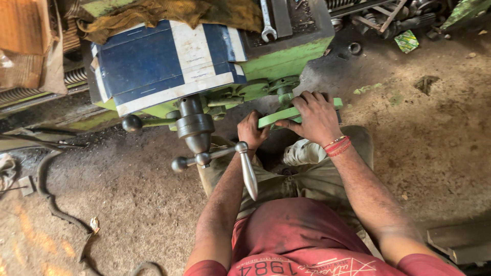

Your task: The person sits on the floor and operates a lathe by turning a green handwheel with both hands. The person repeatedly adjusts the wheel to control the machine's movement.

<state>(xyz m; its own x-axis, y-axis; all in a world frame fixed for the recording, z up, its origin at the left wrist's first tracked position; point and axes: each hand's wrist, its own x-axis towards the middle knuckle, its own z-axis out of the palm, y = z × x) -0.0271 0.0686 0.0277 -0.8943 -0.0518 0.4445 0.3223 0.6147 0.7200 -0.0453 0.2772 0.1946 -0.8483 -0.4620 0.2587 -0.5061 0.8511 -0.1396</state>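
Note:
A green machine [286, 59] with a blue and white panel [163, 61] stands in front of me. My left hand [251, 130] is closed around the near end of a flat green bar [279, 116] that sticks out from the machine's lower front. My right hand [314, 116] lies over the same bar further right, fingers curled on it, with red thread bands on the wrist. A steel handwheel hub [194, 128] with ball-ended spokes and a long tapered handle [248, 171] hangs just left of my left forearm.
A spanner [267, 23] lies on the machine's dark top beside a dirty yellow cloth [169, 13]. Dirt floor surrounds me; a dark cable [48, 199] snakes at left, scrap metal [388, 18] sits far right, a metal piece [460, 240] near right.

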